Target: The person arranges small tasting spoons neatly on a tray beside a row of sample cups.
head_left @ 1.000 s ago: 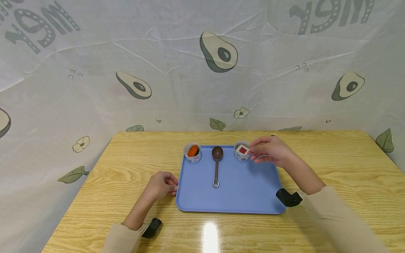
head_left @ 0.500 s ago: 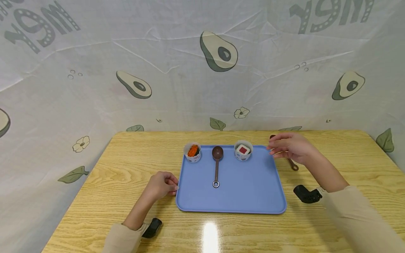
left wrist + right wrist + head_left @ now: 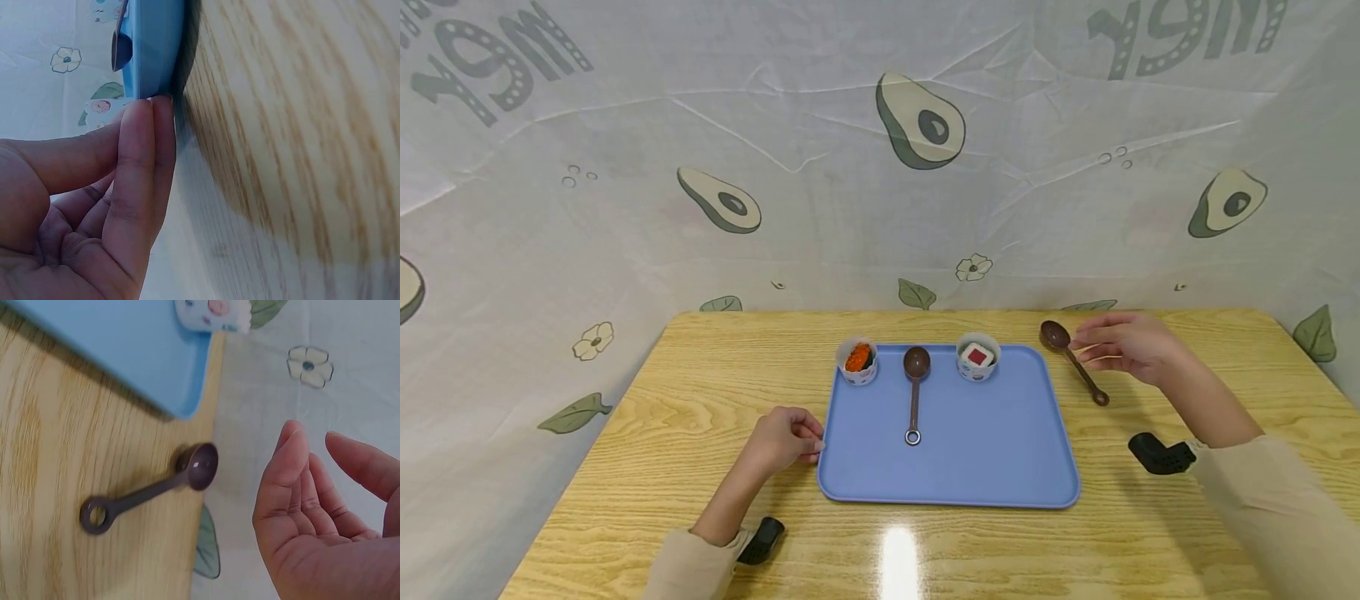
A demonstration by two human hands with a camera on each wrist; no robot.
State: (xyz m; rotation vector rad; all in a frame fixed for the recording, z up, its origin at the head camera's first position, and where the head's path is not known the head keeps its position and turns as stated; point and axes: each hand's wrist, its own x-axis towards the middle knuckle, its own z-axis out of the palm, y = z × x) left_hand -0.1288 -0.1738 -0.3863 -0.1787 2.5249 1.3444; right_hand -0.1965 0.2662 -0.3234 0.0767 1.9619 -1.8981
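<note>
My left hand pinches the left rim of a blue tray; in the left wrist view its fingertips meet the tray's edge. My right hand is off the tray's right side, with a gap between thumb and fingers and nothing in it. It hovers beside a brown measuring spoon lying on the table, bowl toward the back. On the tray lies a second brown measuring spoon, handle toward me. A paper cup with orange-topped sushi stands at the back left, another with white-and-red sushi at the back right.
The wooden table extends round the tray on all sides. A hanging white cloth with avocado prints stands behind it and at the sides.
My right hand has moved right, away from the cup with the white-and-red sushi, to beside the measuring spoon on the table, uncovering that spoon. My left hand has stayed at the tray.
</note>
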